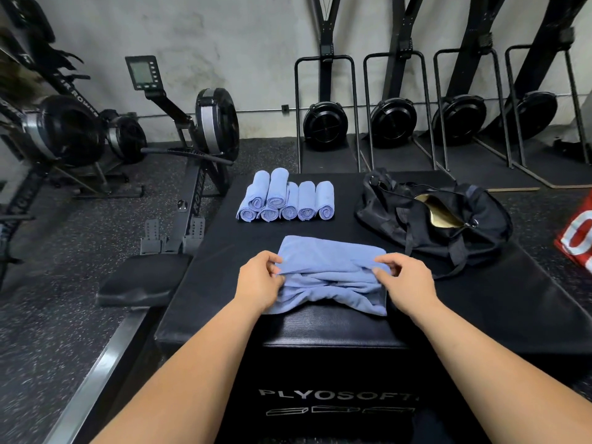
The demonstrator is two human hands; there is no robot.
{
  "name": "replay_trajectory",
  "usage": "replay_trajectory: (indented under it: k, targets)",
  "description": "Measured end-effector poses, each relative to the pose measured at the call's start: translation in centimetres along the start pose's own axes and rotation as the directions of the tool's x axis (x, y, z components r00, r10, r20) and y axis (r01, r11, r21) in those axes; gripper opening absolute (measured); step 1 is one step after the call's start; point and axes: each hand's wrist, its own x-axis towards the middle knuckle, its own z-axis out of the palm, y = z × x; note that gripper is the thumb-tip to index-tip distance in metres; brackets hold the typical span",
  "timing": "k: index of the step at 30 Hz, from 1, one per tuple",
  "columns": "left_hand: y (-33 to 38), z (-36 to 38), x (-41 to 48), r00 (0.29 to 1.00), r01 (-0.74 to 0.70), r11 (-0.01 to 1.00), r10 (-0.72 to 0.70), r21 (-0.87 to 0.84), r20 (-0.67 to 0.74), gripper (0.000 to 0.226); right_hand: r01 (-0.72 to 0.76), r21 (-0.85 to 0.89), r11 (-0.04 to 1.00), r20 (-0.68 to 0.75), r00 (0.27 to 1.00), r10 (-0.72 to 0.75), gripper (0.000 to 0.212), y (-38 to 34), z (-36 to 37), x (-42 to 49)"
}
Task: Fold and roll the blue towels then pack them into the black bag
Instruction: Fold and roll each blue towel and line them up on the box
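Rumpled blue towel (333,261); tight spiral rolls (306,200).

Seven rolled towels (306,200); one unrolled towel (330,257); one black bag (429,238); one plyo box (320,331).

Lettering showing on the gym gear

The black padded plyometric box (336,366) is showing pale "PLYOSOFT" on its near face, above a row of small box outlines. The black rowing machine at far left (72,129) is carrying "ROWER" along its slanted arm, and the nearer black rowing machine with the monitor (217,123) is showing partly legible "ROWER" on its front leg. The red banner (576,238) at the right edge is displaying cut-off white letters, unreadable.
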Motion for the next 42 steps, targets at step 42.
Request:
replay_trajectory:
  k: [42]
  targets:
    - [-2.4, 4.3, 13.6, 0.993, 0.083, 0.994, -0.088, -0.068, -0.083, 0.009, -0.105, -0.282, 0.954, -0.242, 0.970, 0.036, 0.003, 6.4, 5.7, 8.6]
